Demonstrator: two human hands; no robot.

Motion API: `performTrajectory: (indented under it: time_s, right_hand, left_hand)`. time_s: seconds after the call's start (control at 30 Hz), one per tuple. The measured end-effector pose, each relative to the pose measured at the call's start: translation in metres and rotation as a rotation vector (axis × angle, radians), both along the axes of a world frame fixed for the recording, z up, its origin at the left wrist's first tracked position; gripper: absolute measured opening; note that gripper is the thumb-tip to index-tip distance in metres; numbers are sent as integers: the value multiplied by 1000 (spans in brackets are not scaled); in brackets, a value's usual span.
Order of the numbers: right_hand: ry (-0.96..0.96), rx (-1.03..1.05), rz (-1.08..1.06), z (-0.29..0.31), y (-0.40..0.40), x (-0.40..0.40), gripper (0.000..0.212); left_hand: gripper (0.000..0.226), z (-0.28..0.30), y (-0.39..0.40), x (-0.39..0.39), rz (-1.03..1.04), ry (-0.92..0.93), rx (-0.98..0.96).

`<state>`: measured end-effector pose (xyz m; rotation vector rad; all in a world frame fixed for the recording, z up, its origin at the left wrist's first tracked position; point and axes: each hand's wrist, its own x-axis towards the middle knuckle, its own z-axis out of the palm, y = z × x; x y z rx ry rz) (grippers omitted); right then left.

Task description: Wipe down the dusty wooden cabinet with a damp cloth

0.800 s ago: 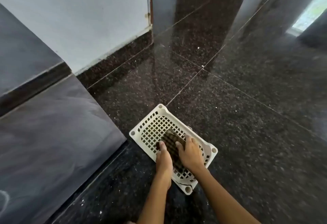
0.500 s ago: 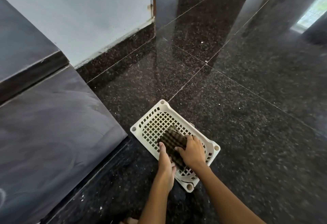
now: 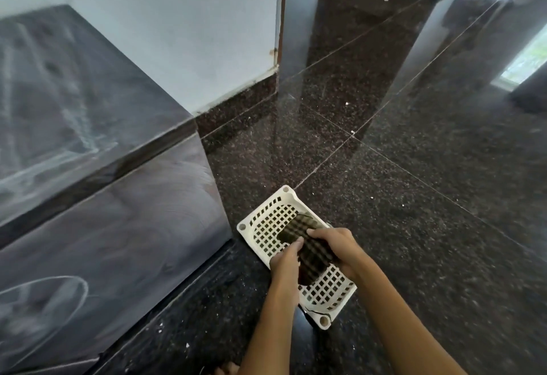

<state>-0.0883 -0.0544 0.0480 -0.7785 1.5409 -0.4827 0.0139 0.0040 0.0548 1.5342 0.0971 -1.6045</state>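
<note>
A dark checked cloth (image 3: 307,244) is held just over a cream plastic lattice basket (image 3: 266,226) on the floor. My left hand (image 3: 285,259) grips the cloth's left edge. My right hand (image 3: 340,248) grips its right side, fingers curled over the top. The dark wooden cabinet (image 3: 103,226) stands at the left, its top and front coated in grey dust with smear marks. Its front right corner is close to the basket's left end.
Polished dark speckled granite floor (image 3: 414,226) spreads to the right and back. A pale wall (image 3: 177,34) with a dark skirting stands behind the cabinet. A door edge (image 3: 279,19) meets the wall. Toes show at the bottom edge.
Both hands have closed on the cloth and raised it from the basket's bottom. The camera has lifted, showing more of the cabinet's top.
</note>
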Motion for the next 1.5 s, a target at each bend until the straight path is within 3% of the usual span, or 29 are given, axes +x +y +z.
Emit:
performTrajectory:
  time_s: [0.2, 0.27, 0.37, 0.47, 0.57, 0.67, 0.87, 1.1, 1.23, 1.37, 1.5]
  right_hand:
    - [-148, -264, -222, 58, 30, 14, 15]
    - [-282, -269, -252, 86, 35, 20, 12]
    - [-555, -155, -149, 132, 43, 29, 33]
    - [-745, -124, -6, 181, 55, 46, 38]
    - [-837, -191, 62, 225, 71, 72, 39]
    - [-811, -292, 76, 260, 94, 111, 39]
    - [-839, -399, 202, 320, 169, 200, 31]
    - [-1044, -89, 525, 354, 265, 274, 38]
    - [-1067, 61, 597, 344, 307, 304, 45]
    - [-1028, 168, 614, 328, 340, 332, 41]
    - [-836, 195, 672, 316, 356, 359, 34]
  left_hand:
    - [11, 64, -6, 8, -19, -132, -151]
    - [9, 90, -2, 11, -23, -195, -226]
    - [8, 131, 8, 22, -30, -310, -345]
    - [14, 178, 25, 43, 8, -397, -488]
    - [18, 223, 53, 68, 62, -485, -613]
    - [15, 264, 91, 100, 118, -635, -688]
    - [8, 323, 183, 179, 285, -842, -651]
    - [8, 338, 291, 246, 532, -901, -637]
    - [13, 323, 332, 273, 648, -1058, -566]
    - [18, 304, 364, 297, 628, -1197, -427]
    - [25, 293, 392, 331, 438, -1315, -163]
